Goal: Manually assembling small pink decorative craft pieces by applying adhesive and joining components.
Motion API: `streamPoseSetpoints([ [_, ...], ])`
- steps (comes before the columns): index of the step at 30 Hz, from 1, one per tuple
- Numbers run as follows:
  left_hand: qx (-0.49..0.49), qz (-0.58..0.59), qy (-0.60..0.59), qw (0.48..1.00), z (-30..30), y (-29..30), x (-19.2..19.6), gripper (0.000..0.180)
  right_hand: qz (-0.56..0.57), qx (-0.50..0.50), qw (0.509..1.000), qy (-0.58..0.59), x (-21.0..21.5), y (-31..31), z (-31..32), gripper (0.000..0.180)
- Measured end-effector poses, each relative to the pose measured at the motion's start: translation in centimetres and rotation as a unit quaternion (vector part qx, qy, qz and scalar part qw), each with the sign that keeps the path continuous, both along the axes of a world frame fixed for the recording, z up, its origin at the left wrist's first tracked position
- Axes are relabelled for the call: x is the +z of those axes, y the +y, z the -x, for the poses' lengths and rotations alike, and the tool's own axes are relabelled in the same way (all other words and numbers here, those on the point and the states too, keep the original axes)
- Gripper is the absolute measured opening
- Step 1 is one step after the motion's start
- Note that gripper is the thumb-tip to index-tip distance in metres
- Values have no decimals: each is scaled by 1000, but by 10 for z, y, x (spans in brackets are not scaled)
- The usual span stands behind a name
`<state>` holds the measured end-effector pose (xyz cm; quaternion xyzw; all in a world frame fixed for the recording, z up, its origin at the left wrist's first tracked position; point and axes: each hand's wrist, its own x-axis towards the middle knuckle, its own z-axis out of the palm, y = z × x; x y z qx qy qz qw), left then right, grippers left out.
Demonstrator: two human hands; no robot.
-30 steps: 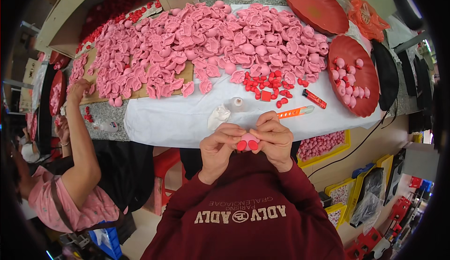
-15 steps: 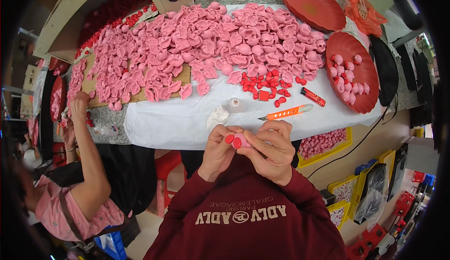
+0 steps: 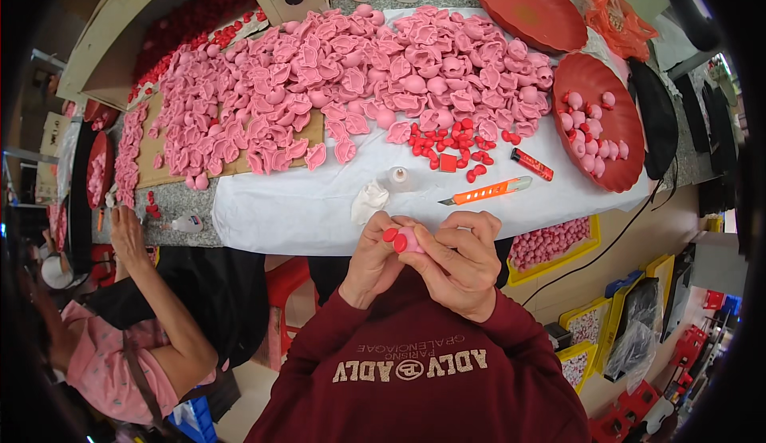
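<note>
Between my hands, in front of the table's near edge, is a small round pink plastic piece (image 3: pixel 412 240) with two red oval parts on it. The fingers of my left hand (image 3: pixel 372 261) close on its left side. My right hand (image 3: pixel 463 261) pinches it from the right with thumb and fingers. Just beyond my hands lie a crumpled white cloth (image 3: pixel 369 202), a small clear bottle (image 3: pixel 399 178) and an orange utility knife (image 3: pixel 488 191). Several loose red pieces (image 3: pixel 452 144) lie farther back, next to a red tube (image 3: pixel 531 164).
A big heap of pink molded pieces (image 3: pixel 343 68) covers the back of the table. A red scalloped dish (image 3: pixel 630 173) at the right holds finished-looking pink and red pieces; another red dish (image 3: pixel 531 8) stands behind. At the left, a co-worker's hand (image 3: pixel 128 235) is near the table edge.
My hands keep their grip on the pink piece and have barely shifted. The co-worker's raised hand has come down from the pink pieces toward the table's near edge.
</note>
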<state>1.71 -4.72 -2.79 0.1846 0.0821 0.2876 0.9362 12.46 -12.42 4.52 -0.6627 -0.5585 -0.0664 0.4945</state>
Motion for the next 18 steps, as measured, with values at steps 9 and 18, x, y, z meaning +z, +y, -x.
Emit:
streamPoseSetpoints([
  [9, 19, -88, 70, 994, 2, 2, 8, 17, 10, 28, 996, 89, -11, -2, -11, 34],
  [18, 171, -388, 224, 878, 5, 12, 29, 42, 30, 108, 948, 297, -35, 6, -20, 29],
])
